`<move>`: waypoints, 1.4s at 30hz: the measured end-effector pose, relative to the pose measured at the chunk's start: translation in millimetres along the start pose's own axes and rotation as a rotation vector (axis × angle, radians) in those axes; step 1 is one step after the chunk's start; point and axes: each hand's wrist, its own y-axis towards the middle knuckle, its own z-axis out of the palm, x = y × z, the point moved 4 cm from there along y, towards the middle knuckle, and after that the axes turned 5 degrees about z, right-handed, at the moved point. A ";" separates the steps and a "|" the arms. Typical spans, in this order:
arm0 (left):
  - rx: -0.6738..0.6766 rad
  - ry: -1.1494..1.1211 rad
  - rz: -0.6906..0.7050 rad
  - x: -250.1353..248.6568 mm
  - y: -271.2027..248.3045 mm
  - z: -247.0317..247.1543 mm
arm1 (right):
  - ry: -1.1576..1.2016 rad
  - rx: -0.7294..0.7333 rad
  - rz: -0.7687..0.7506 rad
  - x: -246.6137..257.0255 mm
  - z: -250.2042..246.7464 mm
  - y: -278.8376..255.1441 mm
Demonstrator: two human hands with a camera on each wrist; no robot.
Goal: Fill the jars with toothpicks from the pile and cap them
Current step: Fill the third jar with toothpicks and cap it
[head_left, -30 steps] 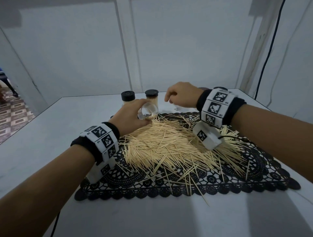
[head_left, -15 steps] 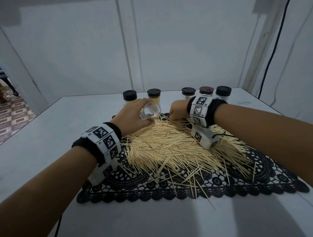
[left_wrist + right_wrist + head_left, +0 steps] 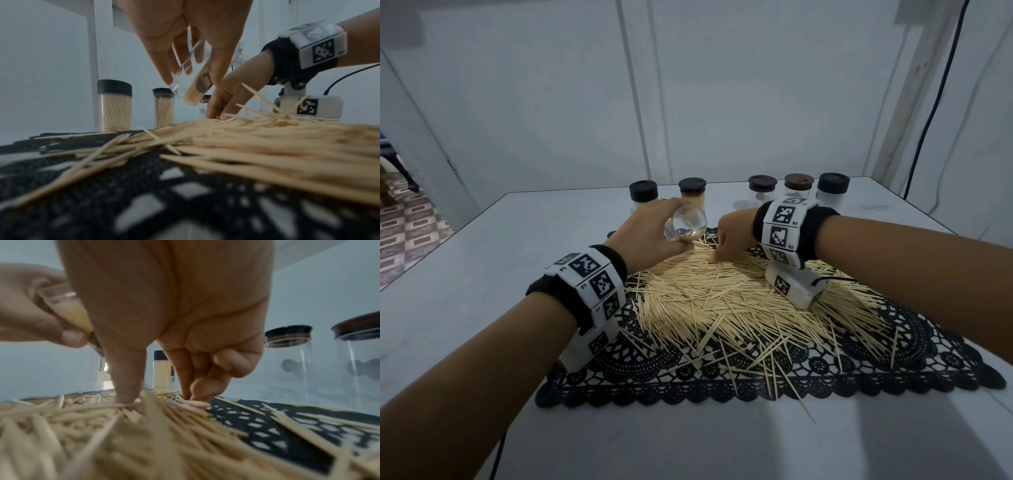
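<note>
while the left hand grips the tilted jar, right fingers pinching toothpicks should gather them parallel.

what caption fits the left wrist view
Left hand tilts a part-filled jar while the right hand gathers toothpicks.

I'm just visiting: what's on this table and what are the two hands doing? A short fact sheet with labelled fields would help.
Left hand: grips a tilted open jar, partly filled with toothpicks
Right hand: fingers pressed into the toothpick pile, gathering some
Mat: black lace, under the pile
Filled capped jars: two, back left
Empty capped jars: three, back right
Table: pale grey
</note>
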 end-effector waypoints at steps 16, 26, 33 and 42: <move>-0.006 0.014 0.006 -1.7 -1.2 -0.9 | -0.075 0.022 -0.035 13.5 -5.9 -10.1; -0.013 0.003 -0.022 -0.1 -1.1 -0.6 | -0.003 0.008 -0.047 14.4 -5.3 -18.7; -0.064 0.002 -0.071 0.4 -1.4 -2.5 | 0.108 -0.060 -0.032 -4.0 -11.5 -27.1; -0.072 0.014 -0.110 -5.1 -2.3 -4.7 | 0.502 -0.224 -0.044 -36.8 -14.3 -50.5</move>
